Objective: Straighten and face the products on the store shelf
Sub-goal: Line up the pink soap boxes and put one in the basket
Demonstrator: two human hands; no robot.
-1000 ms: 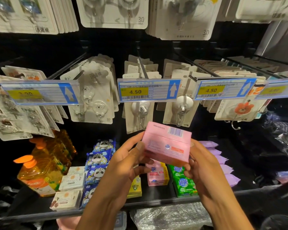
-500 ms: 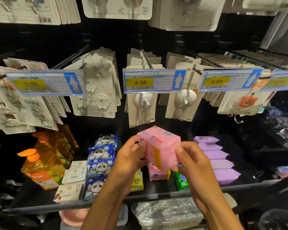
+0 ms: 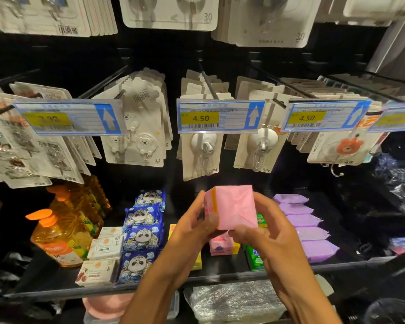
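Note:
A pink soap pack [image 3: 233, 206] is held in front of the black shelf [image 3: 232, 274], its folded pink end facing me and a yellow-printed side turned left. My left hand [image 3: 192, 232] grips its left side with thumb and fingers. My right hand [image 3: 267, 235] grips its right side and lower edge. Below the pack a second pink soap pack [image 3: 220, 246] stands on the shelf between yellow packs [image 3: 198, 263] and green soap packs [image 3: 255, 259], both partly hidden by my hands.
Blue panda packs [image 3: 143, 237], white soap boxes [image 3: 104, 249] and orange liquid bottles [image 3: 61, 232] fill the shelf's left. Purple packs [image 3: 309, 230] line the right. Carded hooks [image 3: 138, 136] hang on pegs above, behind price tags [image 3: 220, 115]. Wrapped goods [image 3: 234, 300] lie on the lower level.
Both hands have turned the pink pack from its barcode face to its folded end and brought it slightly lower and closer to the shelf.

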